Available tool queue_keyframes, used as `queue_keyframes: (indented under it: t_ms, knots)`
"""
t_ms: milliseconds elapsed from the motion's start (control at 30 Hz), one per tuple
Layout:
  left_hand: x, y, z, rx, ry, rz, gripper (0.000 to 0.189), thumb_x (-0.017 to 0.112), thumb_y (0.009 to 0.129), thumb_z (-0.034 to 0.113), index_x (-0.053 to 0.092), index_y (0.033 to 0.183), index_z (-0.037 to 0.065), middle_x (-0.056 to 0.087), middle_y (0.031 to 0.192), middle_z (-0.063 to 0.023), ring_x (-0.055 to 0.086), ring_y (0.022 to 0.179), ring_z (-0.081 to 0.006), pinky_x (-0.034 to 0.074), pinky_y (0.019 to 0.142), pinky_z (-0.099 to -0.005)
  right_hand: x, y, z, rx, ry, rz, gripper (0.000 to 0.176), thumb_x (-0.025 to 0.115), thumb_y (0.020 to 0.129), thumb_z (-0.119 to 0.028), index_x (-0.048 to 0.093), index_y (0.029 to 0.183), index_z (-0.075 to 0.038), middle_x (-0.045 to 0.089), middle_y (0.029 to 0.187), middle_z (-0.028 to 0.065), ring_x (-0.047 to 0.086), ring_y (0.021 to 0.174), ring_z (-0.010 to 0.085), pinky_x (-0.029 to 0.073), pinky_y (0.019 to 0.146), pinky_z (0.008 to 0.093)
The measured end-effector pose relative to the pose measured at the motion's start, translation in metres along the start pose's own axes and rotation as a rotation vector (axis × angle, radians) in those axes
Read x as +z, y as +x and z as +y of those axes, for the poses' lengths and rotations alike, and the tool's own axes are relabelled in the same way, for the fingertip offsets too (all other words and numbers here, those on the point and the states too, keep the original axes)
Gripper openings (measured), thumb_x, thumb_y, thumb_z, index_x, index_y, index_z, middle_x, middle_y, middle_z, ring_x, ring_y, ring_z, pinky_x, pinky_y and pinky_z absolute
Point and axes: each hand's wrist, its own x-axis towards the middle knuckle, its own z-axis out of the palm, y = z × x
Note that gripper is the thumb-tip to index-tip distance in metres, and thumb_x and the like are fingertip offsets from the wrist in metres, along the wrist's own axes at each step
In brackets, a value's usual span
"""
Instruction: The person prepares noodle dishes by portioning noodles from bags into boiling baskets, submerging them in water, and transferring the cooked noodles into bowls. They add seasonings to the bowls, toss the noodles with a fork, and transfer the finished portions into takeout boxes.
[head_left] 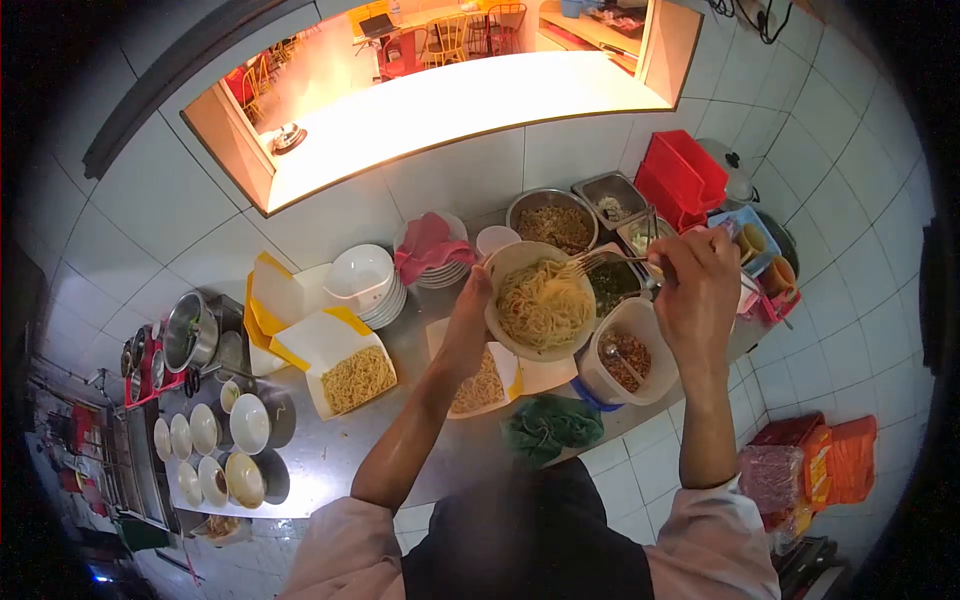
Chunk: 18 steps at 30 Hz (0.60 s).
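My left hand point(468, 320) grips the left side of a white bowl point(530, 352) and holds it up over the counter, tilted toward me. Noodles point(545, 308) fill the bowl. In my right hand point(698, 280) is a fork point(606, 259), its tines touching the noodles near the bowl's upper right rim. Partly behind my left forearm lies an unfolded takeaway box point(508, 378) with noodles in it. A second takeaway box point(316, 375) with noodles sits to its left. Just right of the bowl stands a white tub point(655, 352) of brown minced topping with a spoon.
A metal bowl point(512, 208) of minced food and metal trays point(600, 188) stand behind. Stacked white bowls point(358, 275) and a pink cloth point(430, 245) on plates are back left. Several small bowls point(250, 425) line the left. A green plastic bag point(552, 425) lies at the front edge.
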Motion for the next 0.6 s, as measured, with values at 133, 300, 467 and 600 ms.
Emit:
queue_keyframes:
  t_ms: [133,300,467,600]
  knots:
    - [0.007,-0.002,0.006,-0.063,-0.065,-0.023,0.08,0.033,0.09,0.067,0.03,0.142,0.007,0.047,0.132,-0.013,0.053,0.116,-0.0224,0.052,0.085,-0.0366,0.053,-0.036,0.011,0.059,0.287,-0.292,0.016,0.062,0.069,0.008,0.066,0.078,-0.004,0.061,0.075,0.007,0.054,0.076,0.0259,0.043,0.07,0.0353]
    - [-0.003,0.007,-0.005,-0.024,-0.018,-0.042,0.078,0.034,0.091,0.065,0.03,0.141,0.004,0.046,0.134,-0.0157,0.049,0.122,-0.0261,0.046,0.098,-0.0411,0.08,-0.041,0.042,0.559,0.871,-0.547,0.005,0.063,0.076,0.002,0.065,0.079,-0.001,0.062,0.075,0.0109,0.057,0.072,0.0222,0.043,0.072,0.0294]
    - [-0.012,0.02,0.006,-0.04,-0.053,-0.103,0.074,0.037,0.092,0.063,0.033,0.142,0.008,0.05,0.13,-0.0092,0.05,0.12,-0.0197,0.046,0.095,-0.0338,0.073,-0.022,0.043,0.614,1.004,-0.49,0.003,0.062,0.077,0.0,0.064,0.079,-0.001,0.062,0.076,0.0137,0.058,0.076,0.0232,0.044,0.072,0.0313]
    - [-0.035,0.061,0.003,0.137,0.302,-0.112,0.069,0.042,0.093,0.06,0.039,0.139,0.009,0.052,0.128,-0.0102,0.052,0.116,-0.0204,0.043,0.095,-0.0327,0.069,-0.023,0.035,0.138,0.32,-0.428,0.008,0.06,0.071,0.003,0.064,0.075,-0.003,0.064,0.075,0.0115,0.058,0.081,0.0286,0.046,0.072,0.0391]
